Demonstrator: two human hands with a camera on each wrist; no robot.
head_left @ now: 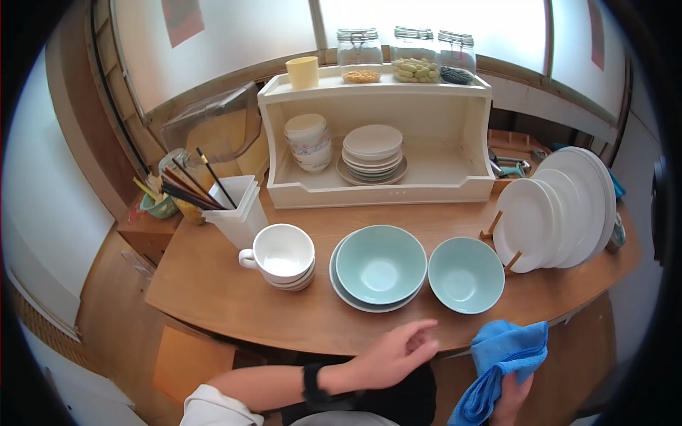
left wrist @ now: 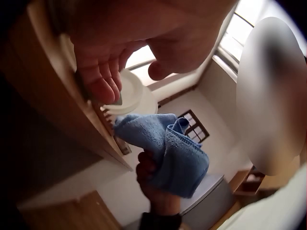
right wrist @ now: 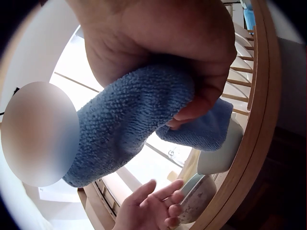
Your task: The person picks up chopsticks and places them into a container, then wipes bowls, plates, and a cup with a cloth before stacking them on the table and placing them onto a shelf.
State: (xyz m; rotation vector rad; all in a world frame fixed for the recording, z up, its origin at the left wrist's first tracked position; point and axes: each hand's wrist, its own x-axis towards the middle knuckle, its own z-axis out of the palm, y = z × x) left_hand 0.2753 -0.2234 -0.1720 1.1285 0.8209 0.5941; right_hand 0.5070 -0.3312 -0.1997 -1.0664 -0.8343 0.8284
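A blue cloth (head_left: 501, 362) is bunched in my right hand (head_left: 513, 399), past the table's front edge at the lower right. In the right wrist view the right fingers curl round the cloth (right wrist: 129, 120). My left hand (head_left: 394, 355) holds nothing, its fingers loosely bent, in front of the bowls. A large light-green bowl (head_left: 381, 264) sits on a plate (head_left: 341, 287); a smaller light-green bowl (head_left: 466, 275) stands to its right. Both hands are apart from the bowls.
Stacked white cups (head_left: 284, 253) and a white holder with chopsticks (head_left: 241, 213) stand at the left. White plates (head_left: 526, 224) lean in a wooden rack at the right. Behind, a cream shelf (head_left: 383, 195) holds bowls and small plates, with glass jars (head_left: 415, 60) and a yellow cup (head_left: 303, 73) on top.
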